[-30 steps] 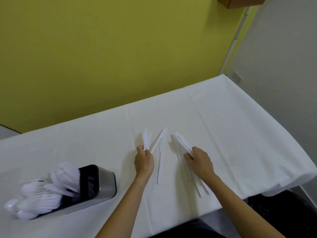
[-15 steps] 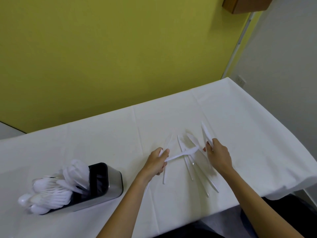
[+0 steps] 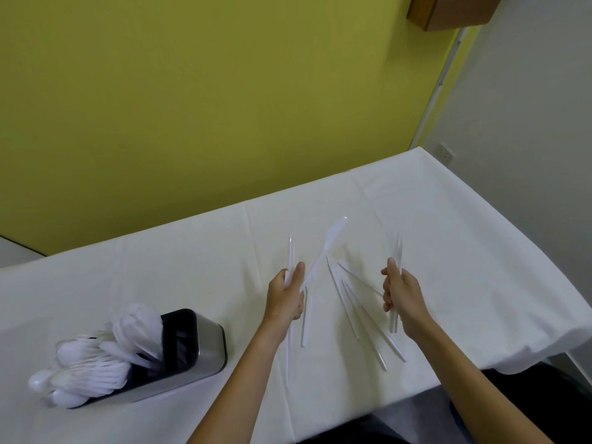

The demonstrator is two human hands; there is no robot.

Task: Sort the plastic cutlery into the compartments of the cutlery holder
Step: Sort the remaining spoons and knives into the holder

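White plastic, thin and slightly see-through: the knife [image 3: 333,233] in the left hand [image 3: 286,296] has its long axis toward 1 o'clock, blade tip away from the person. Thumb and curled fingers pinch its handle together with a second piece [image 3: 290,251] that points to 12 o'clock. The right hand [image 3: 401,294] has its fingers wrapped around a bundle [image 3: 397,251] of at least 2 pieces, tips at 12 o'clock and handle ends showing below the palm. Between the hands, loose pieces [image 3: 352,310] lie on the white tablecloth [image 3: 464,251], running from 11 to 5 o'clock. At 8 o'clock from the left hand, the steel, black-rimmed cutlery holder [image 3: 208,344] lies on its side with white spoons [image 3: 96,363] sticking out toward 9 o'clock.
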